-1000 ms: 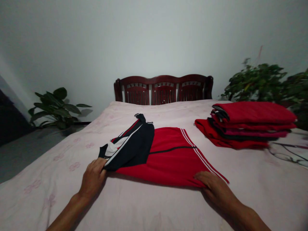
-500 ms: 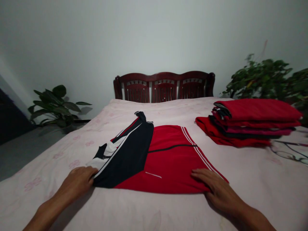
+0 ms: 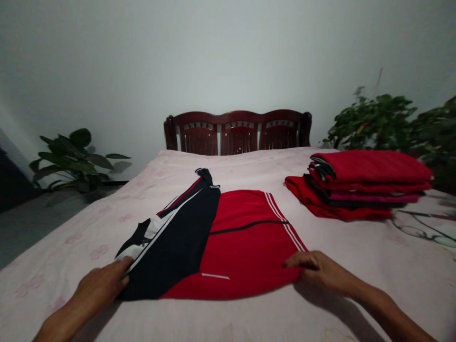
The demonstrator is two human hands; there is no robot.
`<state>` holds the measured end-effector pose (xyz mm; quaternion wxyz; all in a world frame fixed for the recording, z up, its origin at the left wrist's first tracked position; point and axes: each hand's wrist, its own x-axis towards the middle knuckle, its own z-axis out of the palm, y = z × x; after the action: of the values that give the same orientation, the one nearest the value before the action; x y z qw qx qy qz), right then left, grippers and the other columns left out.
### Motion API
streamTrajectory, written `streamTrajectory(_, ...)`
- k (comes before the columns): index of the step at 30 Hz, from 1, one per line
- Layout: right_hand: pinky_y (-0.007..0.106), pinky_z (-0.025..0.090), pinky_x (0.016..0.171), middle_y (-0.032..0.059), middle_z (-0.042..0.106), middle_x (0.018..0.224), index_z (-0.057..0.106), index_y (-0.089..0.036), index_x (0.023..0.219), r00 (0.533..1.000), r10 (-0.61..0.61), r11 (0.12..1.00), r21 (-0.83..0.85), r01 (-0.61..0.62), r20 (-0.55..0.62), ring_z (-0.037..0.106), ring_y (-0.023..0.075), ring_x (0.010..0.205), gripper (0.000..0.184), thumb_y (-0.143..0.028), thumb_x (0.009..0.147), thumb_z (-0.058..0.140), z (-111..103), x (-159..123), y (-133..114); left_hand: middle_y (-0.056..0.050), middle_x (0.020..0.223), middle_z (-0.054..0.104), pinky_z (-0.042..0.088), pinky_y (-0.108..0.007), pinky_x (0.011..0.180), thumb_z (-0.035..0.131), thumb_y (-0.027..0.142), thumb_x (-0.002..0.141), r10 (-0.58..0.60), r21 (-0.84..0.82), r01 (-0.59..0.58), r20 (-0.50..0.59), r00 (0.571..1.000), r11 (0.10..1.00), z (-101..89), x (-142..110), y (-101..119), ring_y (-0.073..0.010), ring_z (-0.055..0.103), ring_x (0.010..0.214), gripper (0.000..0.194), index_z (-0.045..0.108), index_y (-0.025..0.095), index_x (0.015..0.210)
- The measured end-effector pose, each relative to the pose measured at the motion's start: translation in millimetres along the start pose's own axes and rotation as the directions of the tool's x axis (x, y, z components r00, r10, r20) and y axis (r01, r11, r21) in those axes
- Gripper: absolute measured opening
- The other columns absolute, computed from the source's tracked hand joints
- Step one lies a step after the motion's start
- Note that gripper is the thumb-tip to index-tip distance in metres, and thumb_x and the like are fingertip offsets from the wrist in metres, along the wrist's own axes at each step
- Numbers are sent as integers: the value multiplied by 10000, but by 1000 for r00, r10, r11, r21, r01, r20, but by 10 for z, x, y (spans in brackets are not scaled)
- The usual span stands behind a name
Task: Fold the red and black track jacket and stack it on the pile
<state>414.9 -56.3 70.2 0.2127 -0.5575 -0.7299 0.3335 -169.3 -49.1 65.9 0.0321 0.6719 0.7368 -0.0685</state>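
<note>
A red garment with white side stripes lies flat on the pink bedsheet. A dark navy part with white and red trim is spread over its left side. My left hand pinches the near left corner of the navy part, fingers closed on the cloth. My right hand grips the near right corner of the red garment, fingers curled on its edge.
A stack of folded red clothes sits at the right of the bed, with eyeglasses beside it. A dark wooden headboard stands at the far end. Potted plants stand at the left and right.
Both hands have pulled the garment toward me. My left hand has drawn the navy part outward to the left and nearer, spreading it flatter. My right fingers went from flat to curled.
</note>
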Motion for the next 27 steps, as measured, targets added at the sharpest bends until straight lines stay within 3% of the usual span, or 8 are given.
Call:
streamTrajectory(2, 346, 521, 941, 88, 733, 1141, 744, -185, 1088, 990, 67, 993, 103, -54, -123, 674, 256, 1047, 414, -394, 811, 518, -146, 235, 80, -141, 1087, 717, 523, -475, 815, 422, 266, 854, 77, 110, -61, -155, 985, 992, -122, -37, 311, -345, 694, 944, 459, 649, 195, 1248)
streamTrajectory(5, 375, 438, 1049, 138, 664, 1276, 677, -144, 1198, 910, 207, 978, 96, -184, -359, 593, 284, 1196, 485, -438, 842, 528, -290, 609, 235, -103, 1234, 675, 478, -426, 987, 404, 294, 918, 287, 42, -295, -395, 873, 955, -216, -17, 886, -271, 638, 1122, 422, 633, 233, 1267)
streamTrajectory(8, 394, 477, 996, 175, 681, 1227, 643, -98, 1222, 845, 442, 895, 211, -393, -300, 610, 313, 1168, 529, -366, 767, 651, -338, 862, 307, -63, 1320, 639, 359, -439, 1129, 435, 302, 931, 397, 29, -446, -511, 763, 895, -214, 135, 1250, -249, 532, 1284, 373, 654, 261, 1230)
streamTrajectory(13, 353, 571, 788, 129, 759, 966, 671, -88, 1139, 871, 459, 854, 361, -376, -177, 715, 270, 874, 441, -253, 731, 640, -330, 967, 108, -123, 1349, 607, 389, -470, 1071, 413, 298, 930, 146, 24, -154, -488, 861, 988, -63, 541, 1054, -284, 524, 1279, 440, 587, 195, 1320)
streamTrajectory(18, 376, 497, 985, 73, 685, 1247, 594, -204, 1323, 999, 18, 881, 474, 2, -38, 655, 225, 1087, 513, -433, 866, 558, -210, 883, -304, -146, 1407, 562, 382, -508, 1050, 332, 342, 961, 19, 68, 8, -384, 923, 998, 272, 682, 719, -306, 488, 1311, 493, 523, 174, 1384)
streamTrajectory(21, 372, 393, 1092, 40, 679, 1253, 696, -230, 1188, 968, -172, 952, 285, 116, 181, 596, 212, 1175, 396, -431, 880, 548, 14, 876, -406, -153, 1444, 531, 376, -482, 1065, 307, 346, 968, 29, 52, -10, -386, 922, 999, 416, 668, 691, -301, 464, 1335, 519, 480, 154, 1417)
streamTrajectory(24, 346, 470, 969, 46, 732, 1062, 737, -198, 1030, 986, -104, 971, 226, 73, 129, 645, 199, 1008, 292, -247, 829, 530, 271, 960, -303, -144, 1435, 539, 372, -450, 1086, 314, 350, 958, 19, -32, -35, -405, 914, 999, 454, 671, 679, -291, 452, 1349, 518, 484, 156, 1407)
streamTrajectory(27, 304, 509, 780, 60, 719, 918, 694, -157, 1029, 978, 146, 975, 189, -118, -146, 652, 180, 827, 324, -160, 796, 467, 346, 1068, -100, -142, 1394, 559, 405, -412, 1075, 267, 351, 959, -8, -189, -72, -395, 919, 979, 400, 695, 593, -272, 516, 1292, 513, 527, 154, 1356)
